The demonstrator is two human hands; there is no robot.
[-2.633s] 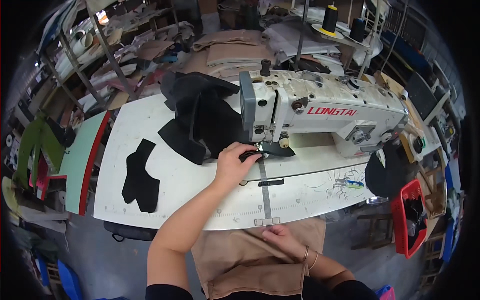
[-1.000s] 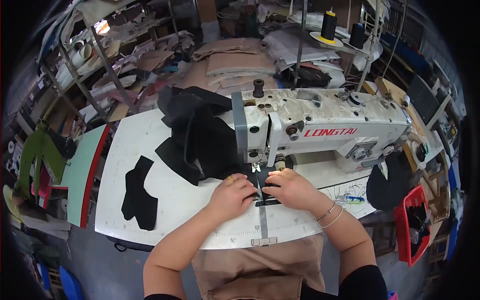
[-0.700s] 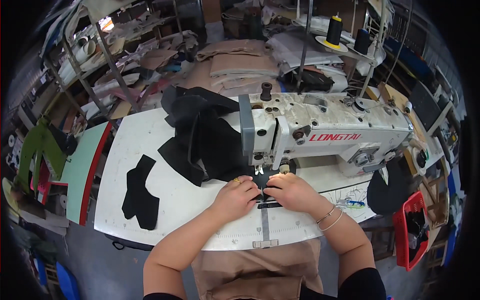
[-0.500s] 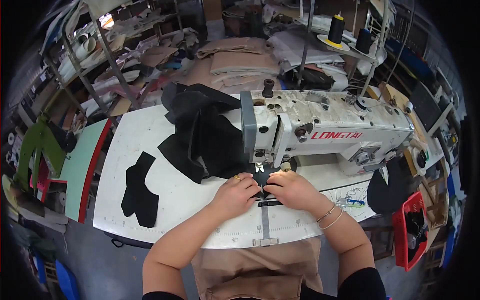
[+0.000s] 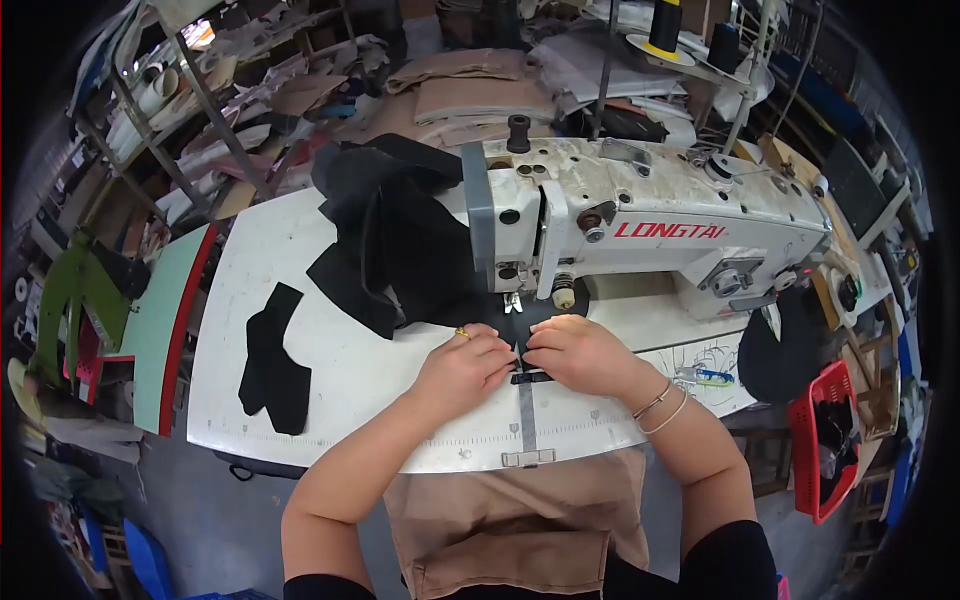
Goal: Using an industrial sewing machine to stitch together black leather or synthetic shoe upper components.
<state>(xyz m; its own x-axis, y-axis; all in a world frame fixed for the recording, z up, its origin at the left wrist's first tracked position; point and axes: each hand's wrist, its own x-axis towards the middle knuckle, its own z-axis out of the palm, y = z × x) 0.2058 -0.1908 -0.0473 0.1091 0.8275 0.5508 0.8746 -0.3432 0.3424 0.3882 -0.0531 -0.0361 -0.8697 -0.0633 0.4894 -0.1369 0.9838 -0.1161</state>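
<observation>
"Saw left hand (image 5: 462, 372) and right hand (image 5: 585, 352) how?"
"Saw fingers (image 5: 490, 352) pressed together at black fabric (image 5: 518, 323); couldn't tell if pinching."
"Lay where?"
"Lay between both, just before the presser foot (image 5: 512, 303)."

Grey floor (image 5: 235, 515), cluttered metal shelving (image 5: 220, 113), pale green red-edged table (image 5: 160, 325), bright light (image 5: 203, 35) upper left

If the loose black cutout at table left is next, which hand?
Left hand, probably: it's nearer the black cutout and on its side. The right hand would have to reach across the left forearm. Both hands are at the black fabric by the presser foot.
</observation>
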